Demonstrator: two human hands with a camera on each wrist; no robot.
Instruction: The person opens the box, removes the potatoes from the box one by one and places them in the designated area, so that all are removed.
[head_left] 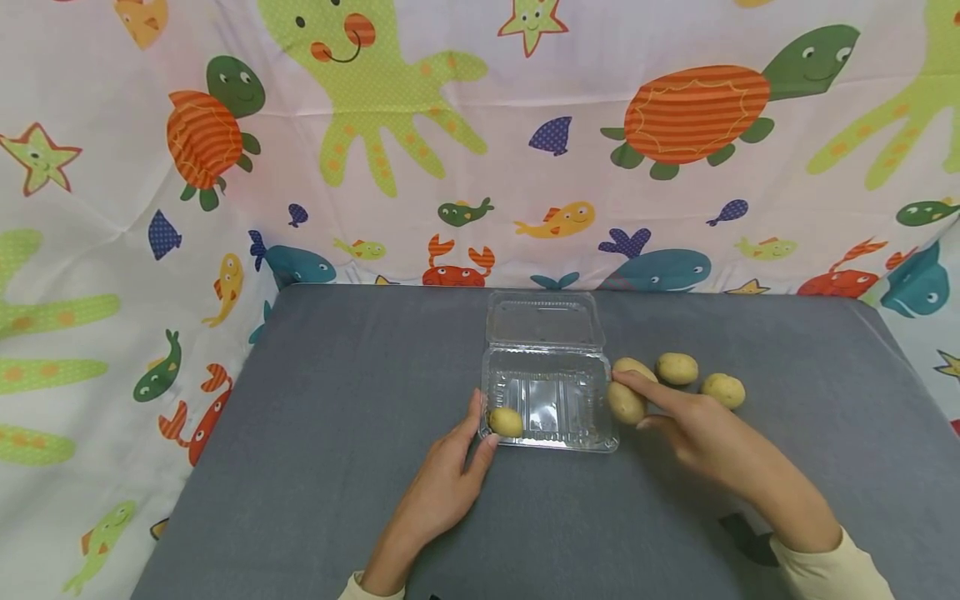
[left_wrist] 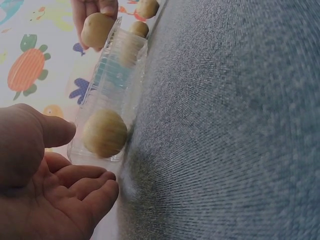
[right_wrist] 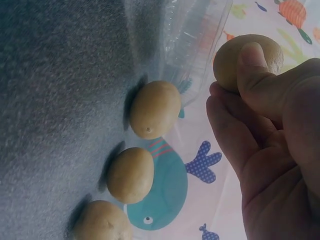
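Note:
A clear plastic clamshell box sits on the table with its lid folded back, away from me. One small potato lies in its near left corner. My left hand is at that corner, thumb and fingers spread loosely about the box's end; in the left wrist view the thumb stands apart from the fingers. Just off the box's right wall, my right hand pinches another potato between thumb and fingers. The right wrist view shows this held potato raised beside the box.
Three more potatoes stand on the grey tabletop right of the box: one partly behind the held one, one farther right, and one near my right wrist. A cloth printed with sea animals hangs behind the table.

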